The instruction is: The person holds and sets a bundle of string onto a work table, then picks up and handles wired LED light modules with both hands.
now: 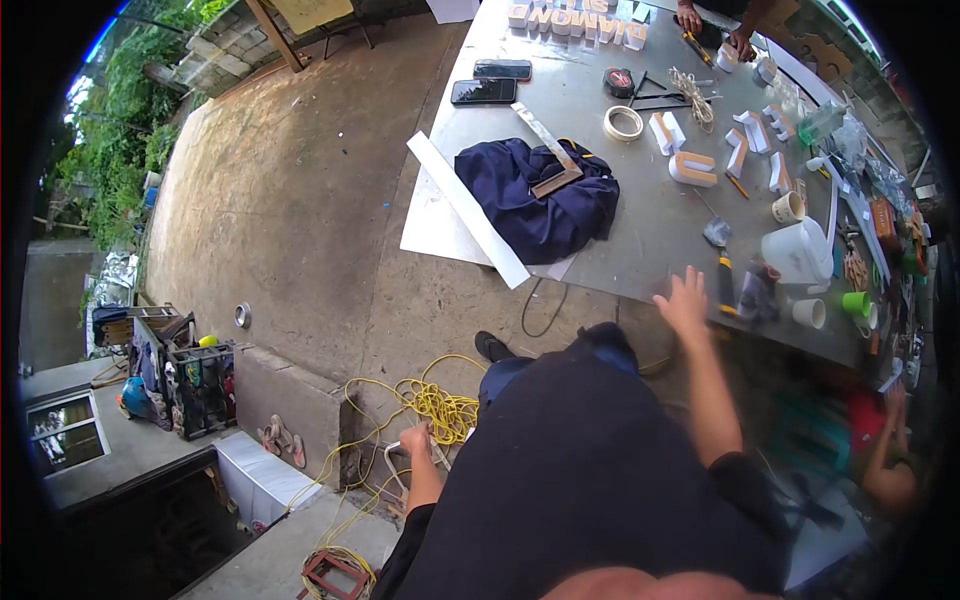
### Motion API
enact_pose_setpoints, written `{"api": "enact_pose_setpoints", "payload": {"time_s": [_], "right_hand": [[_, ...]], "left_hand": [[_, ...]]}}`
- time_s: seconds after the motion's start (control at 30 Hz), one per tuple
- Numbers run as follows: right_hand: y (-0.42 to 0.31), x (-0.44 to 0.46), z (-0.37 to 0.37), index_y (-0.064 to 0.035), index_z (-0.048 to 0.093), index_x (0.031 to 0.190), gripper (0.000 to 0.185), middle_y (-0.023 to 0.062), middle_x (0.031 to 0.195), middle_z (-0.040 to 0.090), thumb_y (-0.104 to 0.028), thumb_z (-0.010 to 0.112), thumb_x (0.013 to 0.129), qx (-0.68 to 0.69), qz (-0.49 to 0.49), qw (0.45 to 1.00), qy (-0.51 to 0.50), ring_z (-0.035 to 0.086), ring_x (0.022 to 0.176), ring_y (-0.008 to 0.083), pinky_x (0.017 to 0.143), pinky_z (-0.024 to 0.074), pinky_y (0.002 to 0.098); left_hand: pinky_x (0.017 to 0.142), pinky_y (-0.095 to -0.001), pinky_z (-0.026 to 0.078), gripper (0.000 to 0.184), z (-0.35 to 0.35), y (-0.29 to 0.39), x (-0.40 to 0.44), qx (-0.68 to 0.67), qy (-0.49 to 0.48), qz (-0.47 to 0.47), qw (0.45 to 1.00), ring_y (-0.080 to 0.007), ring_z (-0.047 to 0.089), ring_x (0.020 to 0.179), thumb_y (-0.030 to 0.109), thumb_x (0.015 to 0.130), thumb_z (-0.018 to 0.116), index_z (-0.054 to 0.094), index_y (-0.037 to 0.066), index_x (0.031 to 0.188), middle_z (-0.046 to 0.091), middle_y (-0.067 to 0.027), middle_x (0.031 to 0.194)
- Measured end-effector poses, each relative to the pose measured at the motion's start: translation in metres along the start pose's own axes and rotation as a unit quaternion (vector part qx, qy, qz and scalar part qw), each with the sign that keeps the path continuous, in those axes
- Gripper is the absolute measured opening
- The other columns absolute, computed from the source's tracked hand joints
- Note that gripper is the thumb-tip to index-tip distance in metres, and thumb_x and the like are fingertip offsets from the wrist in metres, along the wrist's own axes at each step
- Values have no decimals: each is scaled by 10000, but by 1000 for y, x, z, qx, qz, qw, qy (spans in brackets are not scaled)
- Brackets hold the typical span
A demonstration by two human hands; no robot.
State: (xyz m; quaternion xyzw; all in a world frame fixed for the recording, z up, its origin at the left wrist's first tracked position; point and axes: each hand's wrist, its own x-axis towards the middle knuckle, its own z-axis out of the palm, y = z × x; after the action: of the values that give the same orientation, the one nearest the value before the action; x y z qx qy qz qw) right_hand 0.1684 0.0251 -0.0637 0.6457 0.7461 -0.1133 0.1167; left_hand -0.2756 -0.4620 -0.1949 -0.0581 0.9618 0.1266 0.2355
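Observation:
My right hand (pixel 685 303) reaches to the near edge of the metal-topped table (pixel 650 240), fingers spread, holding nothing. Nearest to it lies a yellow-and-black handled tool (pixel 726 285), with a dark crumpled item (pixel 758 290) just beyond. My left hand (pixel 415 438) hangs low at my side, near a white curved frame (pixel 393 462) and a heap of yellow cord (pixel 440 405); its fingers are too small and hidden to read. On the table, a metal try square (pixel 555 165) rests on dark blue cloth (pixel 500 190), beside a long white strip (pixel 468 210).
Several white-and-orange letter pieces (pixel 692 168), a tape roll (pixel 623 123), a tape measure (pixel 619 81), two phones (pixel 484 92) and a white bucket (pixel 797 250) stand on the table. Another person's hands (pixel 740 45) work at its far side. Yellow cord trails over the floor.

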Motion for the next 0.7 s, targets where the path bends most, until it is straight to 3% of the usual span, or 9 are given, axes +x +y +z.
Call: {"api": "enact_pose_setpoints", "payload": {"time_s": [0.1, 0.13, 0.17, 0.23, 0.3, 0.43, 0.5, 0.53, 0.7], "right_hand": [[-73, -21, -29, -36, 641, 1269, 540, 226, 1351, 601, -326, 801, 842, 124, -70, 989, 47, 571, 1268, 399, 1001, 506, 500], [-104, -28, -29, -42, 637, 1267, 534, 185, 1148, 691, -334, 792, 849, 128, -115, 980, 96, 669, 1070, 387, 917, 533, 499], [-142, -35, -40, -44, 641, 1249, 516, 182, 1122, 697, -342, 787, 853, 126, -138, 980, 73, 680, 1046, 389, 895, 542, 500], [-214, -47, -47, -47, 649, 1183, 471, 170, 1060, 705, -369, 777, 864, 147, -215, 963, 72, 700, 1001, 380, 849, 556, 500], [-279, -56, -64, -60, 660, 1179, 453, 149, 1056, 710, -380, 766, 877, 155, -269, 951, 15, 702, 1012, 358, 862, 559, 489], [-356, -55, -71, -59, 680, 1133, 412, 137, 1043, 709, -373, 760, 879, 142, -349, 926, 21, 693, 1030, 341, 873, 561, 472], [-378, -42, -75, -56, 687, 1110, 398, 136, 1038, 709, -370, 761, 877, 137, -350, 926, 22, 692, 1026, 339, 876, 561, 472], [-387, -35, -75, -52, 694, 1087, 385, 134, 1034, 708, -366, 762, 874, 135, -355, 925, 17, 691, 1022, 338, 878, 561, 472], [-443, 26, -56, -62, 671, 1183, 425, 125, 1059, 698, -340, 759, 875, 138, -336, 932, -22, 670, 1037, 342, 880, 536, 471]], "left_hand": [[624, -374, 569, 329, -14, -50, 24, -4, 70, 46, 996, -252, 679, 537, 206, 756, 850, 714, -88, 699, 719, -167, 664], [636, -352, 568, 264, -58, -6, -16, -43, -86, -5, 995, -207, 702, 605, 135, 731, 866, 719, -83, 708, 724, -157, 680], [664, -344, 570, 309, -8, -70, 47, -26, -117, -92, 988, -180, 710, 630, 232, 755, 858, 760, -61, 777, 750, -127, 734], [650, -375, 567, 346, -24, -38, 56, 99, -131, -89, 983, -196, 718, 649, 329, 787, 818, 793, -14, 833, 764, -67, 763], [638, -410, 562, 405, -27, -19, 67, 127, -49, -57, 989, -217, 725, 699, 425, 803, 782, 818, 34, 900, 777, -44, 828], [716, -405, 565, 487, -28, 32, 112, 111, -136, 89, 980, -250, 744, 825, 394, 827, 784, 783, -1, 1111, 790, -118, 988], [808, -390, 553, 601, -51, 83, 96, -157, -187, 70, 967, -266, 737, 947, 345, 876, 762, 660, -38, 1328, 754, -205, 1149], [906, -364, 535, 646, -56, 93, 102, -171, -218, 64, 959, -268, 714, 1071, 290, 914, 740, 560, -66, 1422, 715, -260, 1222], [981, -344, 513, 566, -76, 100, 132, -105, -241, 140, 955, -252, 692, 1119, 298, 949, 701, 611, -67, 1373, 711, -209, 1257]]}}
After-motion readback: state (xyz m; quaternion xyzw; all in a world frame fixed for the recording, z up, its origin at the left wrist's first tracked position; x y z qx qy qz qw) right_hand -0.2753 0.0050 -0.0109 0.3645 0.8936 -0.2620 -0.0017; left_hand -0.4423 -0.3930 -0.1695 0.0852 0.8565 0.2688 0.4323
